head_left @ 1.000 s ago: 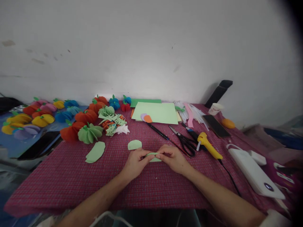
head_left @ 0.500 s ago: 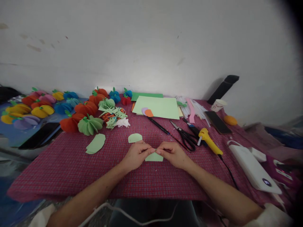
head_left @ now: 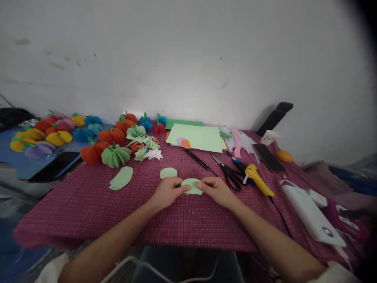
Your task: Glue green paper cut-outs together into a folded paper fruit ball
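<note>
Between my two hands is a light green paper cutout (head_left: 191, 185) with a rounded top edge. My left hand (head_left: 168, 193) pinches its left side between thumb and fingers. On the opposite side, my right hand (head_left: 217, 191) grips it the same way, thumb lying on the paper. Just behind my left hand lies a small green paper piece (head_left: 169, 172). Farther left rests a stack of green cutouts (head_left: 121, 178). Scissors (head_left: 228, 173) with black handles lie beyond my right hand, beside a yellow glue gun (head_left: 257, 180).
Paper pumpkins in several colours (head_left: 113, 135) fill the left side, near paper scraps (head_left: 144, 147). Green sheets (head_left: 196, 136) lie at the back by a black pen (head_left: 196, 158). To the right are a phone (head_left: 269, 157), paper cup (head_left: 269, 137) and white power bank (head_left: 312, 214).
My hands have moved apart from a close pinch at the paper's top to its two sides, so more of the cutout shows. The view has shifted slightly.
</note>
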### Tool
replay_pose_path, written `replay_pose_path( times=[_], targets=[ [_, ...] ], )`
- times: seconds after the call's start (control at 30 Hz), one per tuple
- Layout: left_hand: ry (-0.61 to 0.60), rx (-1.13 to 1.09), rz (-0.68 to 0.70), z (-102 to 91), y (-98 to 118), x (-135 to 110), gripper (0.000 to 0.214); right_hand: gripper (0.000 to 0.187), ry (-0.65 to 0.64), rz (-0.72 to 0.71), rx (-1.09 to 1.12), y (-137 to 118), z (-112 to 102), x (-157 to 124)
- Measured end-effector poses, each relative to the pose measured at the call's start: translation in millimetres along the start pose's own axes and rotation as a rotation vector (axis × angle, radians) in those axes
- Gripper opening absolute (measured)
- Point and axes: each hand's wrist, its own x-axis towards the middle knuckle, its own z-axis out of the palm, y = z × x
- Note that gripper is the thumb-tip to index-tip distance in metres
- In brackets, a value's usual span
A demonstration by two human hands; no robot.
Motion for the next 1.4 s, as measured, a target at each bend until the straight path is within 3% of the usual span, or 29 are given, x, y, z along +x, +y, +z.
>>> replay_pose_path(
  times=[0.1,0.2,0.37,0.57,0.93,1.23,1.4],
  targets=[
    [0.01,-0.052,-0.004,1.1,-3,0,0.04,0.035,-0.092,0.034,0.035,2,2,-1],
    [-0.001,-0.118,-0.032,3.2,-4,0,0.038,0.036,-0.101,0.053,0.035,6,5,-2],
    [-0.138,-0.29,-0.033,6.7,-1,-1,0.027,0.036,-0.113,0.033,0.05,6,7,-3],
    [-0.172,-0.377,-0.025,9.2,0,-1,0.022,0.028,-0.219,0.018,0.123,-3,10,-5],
    [-0.259,-0.393,0.052,5.5,2,-5,0.026,0.032,-0.116,0.063,0.053,4,12,-5],
    [-0.206,-0.274,0.046,2.3,5,-8,0.027,0.036,-0.096,0.018,-0.019,2,11,-5],
    [-0.219,-0.352,0.069,4.3,9,-6,0.025,0.038,-0.078,0.017,-0.039,1,12,-6]
  ],
)
